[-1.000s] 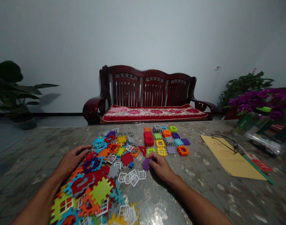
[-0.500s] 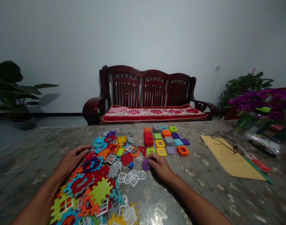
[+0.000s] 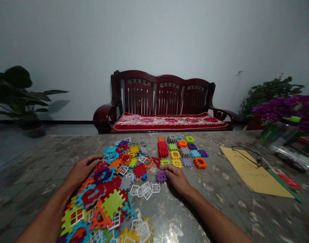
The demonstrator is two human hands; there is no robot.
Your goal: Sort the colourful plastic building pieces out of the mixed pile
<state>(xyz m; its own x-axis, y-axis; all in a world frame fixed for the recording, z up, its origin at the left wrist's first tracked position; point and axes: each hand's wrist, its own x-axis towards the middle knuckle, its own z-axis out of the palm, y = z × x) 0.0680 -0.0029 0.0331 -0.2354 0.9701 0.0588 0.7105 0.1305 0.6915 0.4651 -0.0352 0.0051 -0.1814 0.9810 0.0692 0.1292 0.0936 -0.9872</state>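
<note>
A loose heap of colourful interlocking plastic tiles (image 3: 111, 189) covers the near left of the marble table (image 3: 220, 202). My left hand (image 3: 81, 170) lies flat on the heap's left edge with its fingers stretched out. My right hand (image 3: 176, 177) rests on the table with its fingers pinched on a purple window tile (image 3: 161, 176). Just beyond it, sorted tiles (image 3: 181, 152) lie in neat rows, with a red stack (image 3: 163, 149) at their left. White window inserts (image 3: 144, 189) lie between my hands.
A yellow envelope (image 3: 253, 170) with glasses (image 3: 248, 153) on it lies at the right, beside a green pencil (image 3: 283, 185). Purple flowers (image 3: 286, 111) stand at the far right. A dark wooden bench (image 3: 164, 101) and a potted plant (image 3: 18, 91) stand behind the table.
My right hand has turned the purple tile a little so its window face shows. The view has shifted slightly. My left hand stays on the heap.
</note>
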